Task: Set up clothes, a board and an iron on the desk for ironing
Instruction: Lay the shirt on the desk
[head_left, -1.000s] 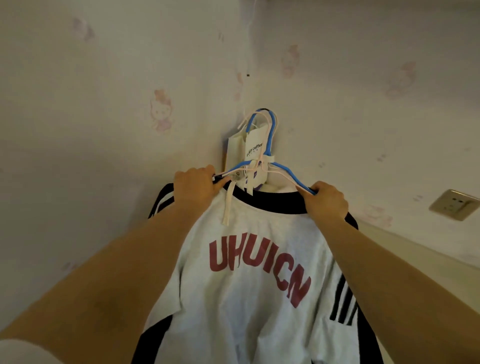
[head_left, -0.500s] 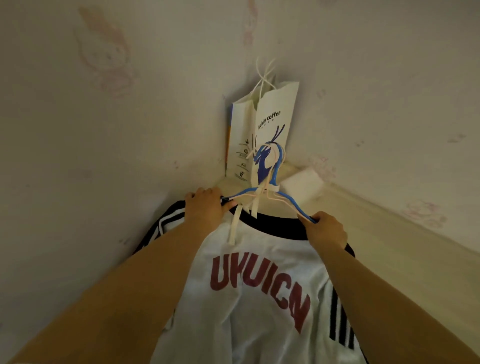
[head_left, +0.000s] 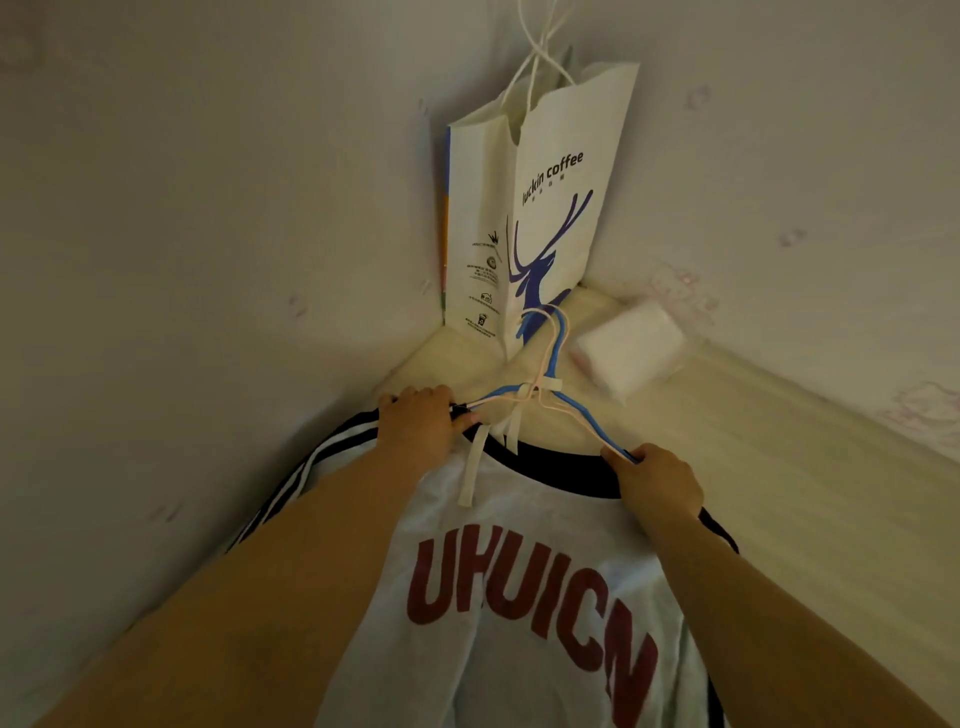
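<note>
White T-shirt (head_left: 519, 597), red lettering, dark collar, on blue hanger (head_left: 571, 415), lying toward the bench (head_left: 805, 493) corner. Left hand (head_left: 423, 423) clenched on one hanger arm, right hand (head_left: 657, 480) clenched on the other. Luckin coffee paper bag (head_left: 550, 208) upright in the corner; tissue pack (head_left: 631, 351) beside it; bare bench surface at right.

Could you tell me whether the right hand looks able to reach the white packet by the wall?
Probably yes: the white packet lies in the open beyond the right hand, but that hand is gripping the hanger first.
</note>
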